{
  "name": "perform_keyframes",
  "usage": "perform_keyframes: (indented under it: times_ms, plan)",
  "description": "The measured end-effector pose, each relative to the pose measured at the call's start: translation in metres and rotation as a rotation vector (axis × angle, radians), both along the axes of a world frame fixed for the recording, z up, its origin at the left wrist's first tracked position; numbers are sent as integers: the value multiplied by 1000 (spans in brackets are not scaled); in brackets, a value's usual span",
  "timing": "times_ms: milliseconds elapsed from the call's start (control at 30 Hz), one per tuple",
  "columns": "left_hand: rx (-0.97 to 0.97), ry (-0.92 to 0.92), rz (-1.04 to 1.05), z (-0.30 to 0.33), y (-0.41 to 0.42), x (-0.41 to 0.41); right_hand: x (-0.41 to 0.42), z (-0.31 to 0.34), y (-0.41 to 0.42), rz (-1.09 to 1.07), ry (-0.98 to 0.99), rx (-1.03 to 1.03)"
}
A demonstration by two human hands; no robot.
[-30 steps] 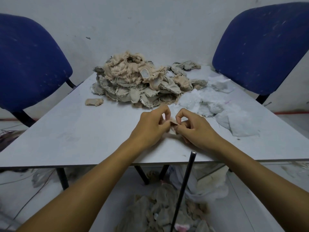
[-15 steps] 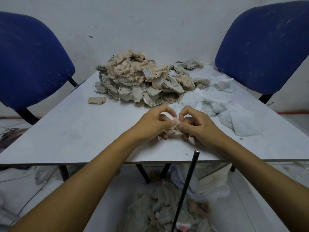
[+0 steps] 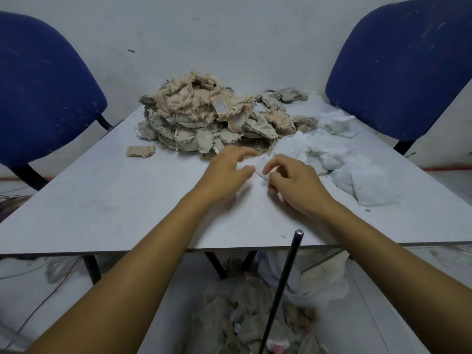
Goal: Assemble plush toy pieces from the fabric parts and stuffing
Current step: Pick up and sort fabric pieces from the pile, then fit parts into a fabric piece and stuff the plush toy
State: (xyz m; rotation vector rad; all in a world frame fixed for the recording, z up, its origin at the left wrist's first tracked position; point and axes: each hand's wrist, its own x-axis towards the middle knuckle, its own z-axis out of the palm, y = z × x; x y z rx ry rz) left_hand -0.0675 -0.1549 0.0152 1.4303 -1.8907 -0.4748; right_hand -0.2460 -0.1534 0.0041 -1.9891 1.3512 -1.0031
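A pale table (image 3: 102,208) against a white wall is flanked by two blue chairs (image 3: 43,93). At upper centre a heap of beige fabric parts (image 3: 204,118) is seen. The left hand (image 3: 224,175) is held with fingers spread loosely, gripping nothing; a white piece (image 3: 274,192) is pinched by the curled right hand (image 3: 296,185), beside white stuffing (image 3: 339,154).

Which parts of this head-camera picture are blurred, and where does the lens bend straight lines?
Head view: the left hand is motion-smeared at the fingertips; the right hand is sharper; the table edge bows and the blue chairs lean outward from wide-angle distortion; light is flat, with soft shadows under the hands.
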Motion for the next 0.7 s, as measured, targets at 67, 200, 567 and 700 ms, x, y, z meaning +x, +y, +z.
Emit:
perform_keyframes:
  times_ms: [67,200,567,700]
  plan:
    - [-93,36,84,8,-15,2,11,8,-13,-23,-44,-67]
    - [-114,194,313,28,-54,13,39,34,-59,-68,23,-218]
    - [-117,323,366,25,-97,23,80,57,-159,67,537,-168]
    - [-132,530,420,17,-72,19,86,57,-156,65,473,-114]
